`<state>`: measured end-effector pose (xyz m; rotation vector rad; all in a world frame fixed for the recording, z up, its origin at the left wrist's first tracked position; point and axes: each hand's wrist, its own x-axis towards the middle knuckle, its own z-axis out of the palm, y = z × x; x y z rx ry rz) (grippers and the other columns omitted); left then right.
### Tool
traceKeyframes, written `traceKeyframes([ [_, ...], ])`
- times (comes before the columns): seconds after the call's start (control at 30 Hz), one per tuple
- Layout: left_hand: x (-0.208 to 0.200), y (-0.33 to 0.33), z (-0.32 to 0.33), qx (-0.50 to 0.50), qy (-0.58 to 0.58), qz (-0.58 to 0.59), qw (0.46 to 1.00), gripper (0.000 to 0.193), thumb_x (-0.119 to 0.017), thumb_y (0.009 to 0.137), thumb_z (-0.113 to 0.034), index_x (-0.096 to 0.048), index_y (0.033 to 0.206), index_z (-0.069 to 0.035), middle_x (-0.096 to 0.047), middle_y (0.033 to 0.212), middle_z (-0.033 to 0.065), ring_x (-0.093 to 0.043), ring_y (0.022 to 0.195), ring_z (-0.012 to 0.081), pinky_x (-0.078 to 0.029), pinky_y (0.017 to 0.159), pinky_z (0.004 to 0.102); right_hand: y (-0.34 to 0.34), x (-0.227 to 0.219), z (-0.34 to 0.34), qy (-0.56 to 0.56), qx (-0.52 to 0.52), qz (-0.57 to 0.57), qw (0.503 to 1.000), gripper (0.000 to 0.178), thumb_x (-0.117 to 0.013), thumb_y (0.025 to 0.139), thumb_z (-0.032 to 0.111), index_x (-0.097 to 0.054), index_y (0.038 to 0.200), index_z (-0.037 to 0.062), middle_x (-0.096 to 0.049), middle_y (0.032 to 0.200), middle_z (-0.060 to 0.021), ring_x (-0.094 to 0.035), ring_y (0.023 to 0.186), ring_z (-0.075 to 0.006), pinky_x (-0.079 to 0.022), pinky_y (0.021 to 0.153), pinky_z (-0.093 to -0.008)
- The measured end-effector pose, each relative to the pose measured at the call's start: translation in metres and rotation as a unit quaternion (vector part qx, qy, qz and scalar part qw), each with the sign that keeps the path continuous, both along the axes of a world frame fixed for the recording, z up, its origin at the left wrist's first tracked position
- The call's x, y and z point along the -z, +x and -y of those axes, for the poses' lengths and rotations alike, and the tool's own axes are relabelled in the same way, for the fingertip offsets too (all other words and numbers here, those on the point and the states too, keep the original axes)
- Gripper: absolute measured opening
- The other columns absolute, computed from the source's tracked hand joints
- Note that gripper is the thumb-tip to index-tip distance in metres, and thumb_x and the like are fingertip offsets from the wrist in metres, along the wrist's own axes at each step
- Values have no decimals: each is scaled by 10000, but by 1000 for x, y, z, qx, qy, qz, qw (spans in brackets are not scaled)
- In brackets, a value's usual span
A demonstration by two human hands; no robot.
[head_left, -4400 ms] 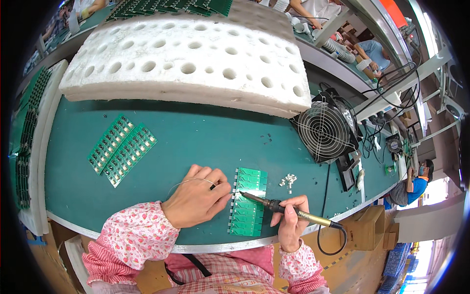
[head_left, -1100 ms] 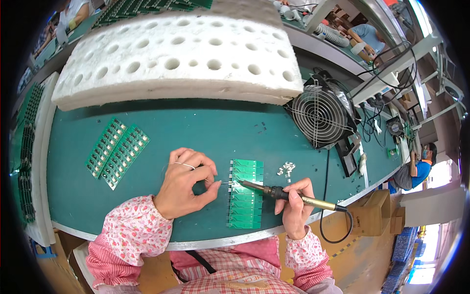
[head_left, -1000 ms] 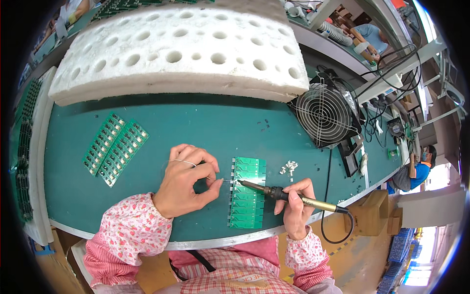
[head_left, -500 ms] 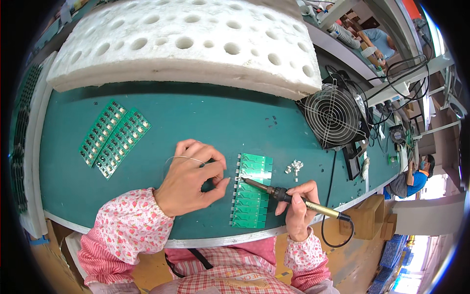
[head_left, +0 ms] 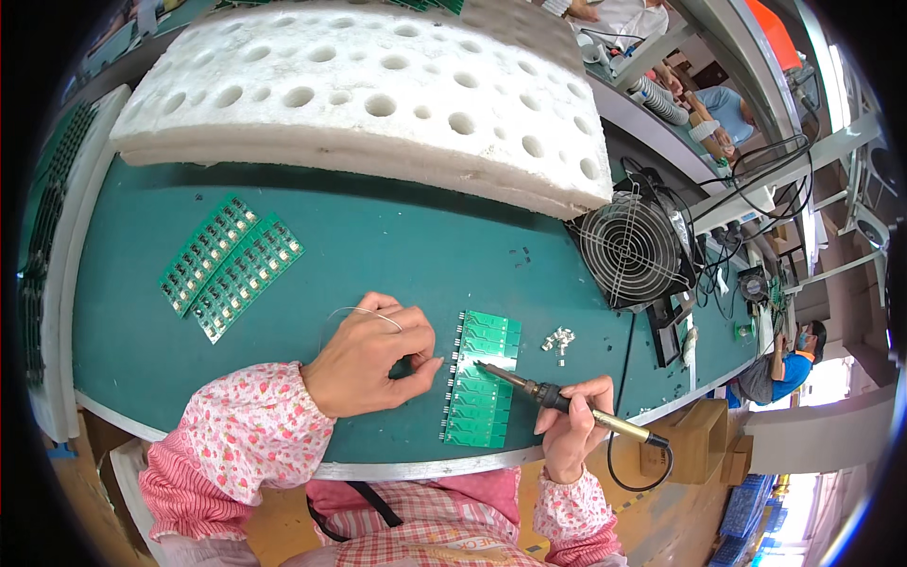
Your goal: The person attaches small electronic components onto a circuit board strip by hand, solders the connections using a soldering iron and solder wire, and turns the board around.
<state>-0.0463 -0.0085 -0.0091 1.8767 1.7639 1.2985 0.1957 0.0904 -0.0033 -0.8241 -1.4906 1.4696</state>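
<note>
Head view, looking down.

Item: your left hand (head_left: 373,364), fingers curled into a narrow pinch, with a thin wire (head_left: 382,315) held among them and arcing over the knuckles; whether the fingertips grip its end is too fine to tell. The looped hold probably keeps slack within reach.

Item: your right hand (head_left: 572,437), closed pen-fashion around a soldering iron (head_left: 543,393). This grip likely steadies the tip and keeps your fingers clear of the hot end.

Item: one green circuit-board panel (head_left: 480,408), flat on the green bench top (head_left: 378,231), pin edge to the left, presumably so that both hands can reach its row.

Item: small pale parts (head_left: 559,342), heaped just beyond the iron, apparently for easy picking.

Item: two populated boards (head_left: 230,269), overlapping at far left, seemingly out of the working area.

Position: the panel lies between your hands, its left edge just beside your left fingertips; the iron's tip is over its upper half, contact uncertain.
</note>
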Motion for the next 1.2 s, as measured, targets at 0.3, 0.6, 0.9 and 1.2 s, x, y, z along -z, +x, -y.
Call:
traceKeyframes([
  [0.3, 1, 0, 0, 49, 0, 25, 999, 198, -666, 759, -112, -490, 672, -84, -490, 662, 18, -499, 631, 206, -366, 781, 353, 1, 2, 7, 30, -49, 5, 998, 176, -498, 890, 152, -438, 896, -13, -541, 754, -110, -509, 458, -127, -425, 435, -231],
  [0.6, 1, 0, -1, 42, -16, -13, 999, 178, -696, 717, -70, -530, 658, -100, -562, 701, -20, -556, 664, 156, -393, 809, 337, 0, 1, 5, 32, -53, 14, 998, 174, -498, 893, 147, -444, 892, -18, -549, 754, -111, -524, 467, -126, -423, 437, -227],
  [0.9, 2, 0, 0, 40, -15, -14, 999, 155, -702, 716, -75, -551, 691, -97, -553, 692, -23, -549, 643, 150, -392, 802, 332, -1, 3, 5, 50, -49, 31, 997, 172, -499, 890, 139, -452, 874, -26, -563, 686, -106, -536, 457, -120, -424, 431, -231],
  [1.2, 0, 1, -2, 38, -16, -9, 999, 160, -710, 706, -63, -553, 685, -90, -570, 722, -17, -559, 650, 148, -399, 795, 332, -1, 0, 6, 60, -39, 33, 997, 175, -500, 886, 143, -453, 870, -25, -557, 671, -107, -531, 449, -122, -430, 425, -237],
])
